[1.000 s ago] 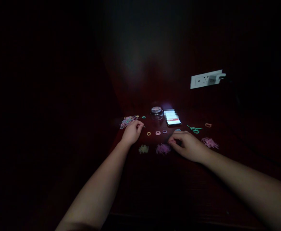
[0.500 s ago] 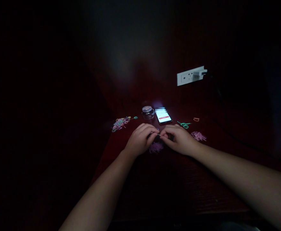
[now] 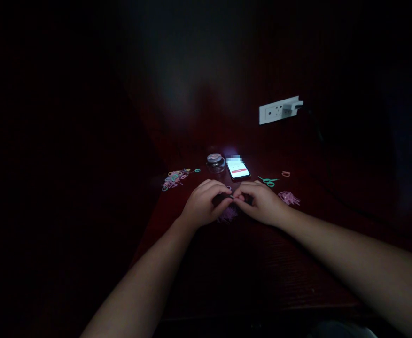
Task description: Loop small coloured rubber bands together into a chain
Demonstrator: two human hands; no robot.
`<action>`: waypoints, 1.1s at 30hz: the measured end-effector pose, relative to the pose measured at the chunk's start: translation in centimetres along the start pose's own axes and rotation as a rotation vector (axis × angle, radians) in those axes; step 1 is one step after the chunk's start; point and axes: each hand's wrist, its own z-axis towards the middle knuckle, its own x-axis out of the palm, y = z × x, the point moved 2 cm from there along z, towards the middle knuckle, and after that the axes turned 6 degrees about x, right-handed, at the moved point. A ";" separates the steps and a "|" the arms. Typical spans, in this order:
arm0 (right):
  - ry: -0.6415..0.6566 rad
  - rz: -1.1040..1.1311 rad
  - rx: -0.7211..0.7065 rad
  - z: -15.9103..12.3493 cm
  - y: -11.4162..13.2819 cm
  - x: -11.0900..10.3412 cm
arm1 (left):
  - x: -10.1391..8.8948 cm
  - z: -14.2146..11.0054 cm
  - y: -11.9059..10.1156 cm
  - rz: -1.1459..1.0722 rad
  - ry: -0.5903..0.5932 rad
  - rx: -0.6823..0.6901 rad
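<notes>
Over the dark red table (image 3: 248, 263), my left hand (image 3: 206, 203) and my right hand (image 3: 258, 202) meet fingertip to fingertip. Both are closed in a pinch around a tiny pale piece, too small and dim to name. Just below the fingers lies a heap of thin purple strips (image 3: 228, 214), partly covered by my left hand. A small purple ring shows behind the left fingers. Beyond my right hand are green-handled scissors (image 3: 269, 182), and to its right is a pile of pink strips (image 3: 289, 198).
A lidded clear jar (image 3: 215, 164) stands beside a lit phone (image 3: 238, 169) at the back. Mixed colourful small loops (image 3: 174, 178) are heaped on the left. An orange-pink piece (image 3: 285, 173) lies far right. A wall socket (image 3: 279, 111) holds a plug with a dark cable.
The fingertips of both hands have shifted slightly while staying together at the small piece. The whole view has moved a little. Piles, jar, phone and scissors stay in place.
</notes>
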 end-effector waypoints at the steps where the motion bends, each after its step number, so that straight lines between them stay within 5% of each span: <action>1: 0.006 -0.003 -0.005 0.0 0.1 0.0 | 0.0 0.0 -0.1 -0.003 0.001 0.002; 33: -0.036 -0.002 -0.014 -0.1 -0.2 -0.2 | -0.3 -0.2 0.4 0.003 -0.021 0.033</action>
